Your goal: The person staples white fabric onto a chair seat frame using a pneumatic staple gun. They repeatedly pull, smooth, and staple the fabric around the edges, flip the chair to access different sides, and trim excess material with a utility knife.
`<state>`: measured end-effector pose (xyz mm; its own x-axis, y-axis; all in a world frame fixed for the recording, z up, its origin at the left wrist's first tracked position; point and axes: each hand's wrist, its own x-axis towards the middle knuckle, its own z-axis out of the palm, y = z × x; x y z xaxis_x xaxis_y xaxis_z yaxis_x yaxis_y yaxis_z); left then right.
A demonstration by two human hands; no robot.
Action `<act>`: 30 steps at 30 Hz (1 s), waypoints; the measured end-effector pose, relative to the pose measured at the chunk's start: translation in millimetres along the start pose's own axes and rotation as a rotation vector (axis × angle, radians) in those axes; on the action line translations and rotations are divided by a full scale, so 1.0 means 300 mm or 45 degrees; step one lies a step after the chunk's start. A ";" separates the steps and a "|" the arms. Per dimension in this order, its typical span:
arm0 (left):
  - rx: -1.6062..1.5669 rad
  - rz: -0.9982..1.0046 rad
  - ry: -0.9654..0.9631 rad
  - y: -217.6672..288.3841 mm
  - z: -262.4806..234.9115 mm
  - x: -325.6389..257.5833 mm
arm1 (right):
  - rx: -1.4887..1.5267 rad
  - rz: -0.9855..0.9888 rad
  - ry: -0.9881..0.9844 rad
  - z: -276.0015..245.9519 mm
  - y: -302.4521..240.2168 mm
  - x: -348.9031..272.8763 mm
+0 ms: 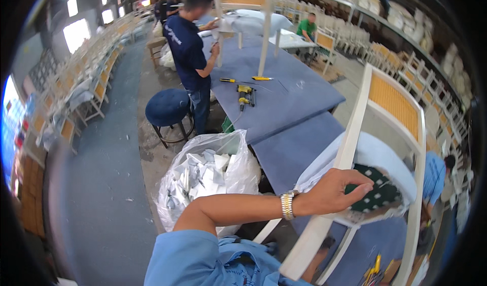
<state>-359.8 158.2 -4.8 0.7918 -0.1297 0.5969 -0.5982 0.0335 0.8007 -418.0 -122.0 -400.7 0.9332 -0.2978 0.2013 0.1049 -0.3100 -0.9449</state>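
My left hand (337, 192) reaches across a white wooden chair frame (350, 136), its fingers curled and the thumb pressed toward them. Whatever they pinch, if anything, is too small to make out. Just beyond the fingertips lies a dark green panel with white patches (378, 192), ringed by pale blue cloth (378, 151) on the seat. A woven cane panel (393, 101) fills part of the chair's back. Below the frame shows a bit of skin, apparently my right hand (317, 260), mostly covered by the chair; its fingers cannot be read.
A clear bag (243, 177) of white offcuts stands left of the blue-grey table (289, 113). On the table lie a yellow nail gun (245, 96) and yellow-handled tools (262, 78). A co-worker (190, 47) stands by a blue stool (166, 106); another person (435, 177) bends at right.
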 end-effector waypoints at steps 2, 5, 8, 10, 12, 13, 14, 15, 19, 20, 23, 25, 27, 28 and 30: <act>0.081 0.019 -0.038 0.005 -0.027 -0.022 | 0.080 0.027 -0.109 0.098 -0.013 -0.046; 0.177 -0.034 -0.114 0.015 -0.091 -0.046 | -0.266 0.205 -0.504 0.273 -0.273 -0.060; 0.308 0.029 -0.343 0.024 -0.101 -0.006 | -0.190 0.204 -0.374 0.308 -0.394 -0.064; 0.528 0.102 -0.618 0.048 -0.120 0.040 | -0.060 0.196 -0.214 0.330 -0.400 0.003; 0.601 0.158 -0.911 0.050 -0.123 0.112 | 0.132 0.133 -0.030 0.312 -0.418 0.054; 0.615 0.155 -1.042 0.051 -0.135 0.164 | 0.147 0.175 -0.018 0.301 -0.475 0.102; 0.634 0.148 -1.166 0.050 -0.150 0.220 | 0.163 0.215 -0.015 0.265 -0.575 0.143; 0.644 0.237 -1.236 0.016 -0.160 0.298 | 0.170 0.247 -0.006 0.226 -0.665 0.174; 0.702 0.140 -1.149 -0.177 -0.062 0.673 | 0.269 0.100 0.256 0.151 -0.824 0.255; 0.656 0.040 -1.155 -0.260 -0.069 0.763 | 0.362 0.029 0.304 0.168 -0.836 0.264; 0.583 -0.159 -1.050 -0.494 -0.006 0.954 | 0.536 -0.146 0.507 0.171 -0.847 0.316; 0.685 -0.362 -1.123 -0.626 0.053 1.053 | 0.688 -0.196 0.591 0.174 -0.893 0.343; 0.717 -0.550 -1.180 -0.692 0.131 1.072 | 0.657 -0.266 0.627 0.151 -0.897 0.404; 0.710 -0.631 -1.186 -0.699 0.161 1.070 | 0.641 -0.284 0.668 0.152 -0.909 0.444; 0.724 -0.663 -1.272 -0.711 0.200 1.058 | 0.639 -0.246 0.712 0.155 -0.928 0.491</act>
<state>11.6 50.4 11.0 0.6590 -0.6983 -0.2795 -0.4092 -0.6447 0.6457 -293.9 -37.7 -119.9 0.5844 -0.7326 0.3490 0.5158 0.0034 -0.8567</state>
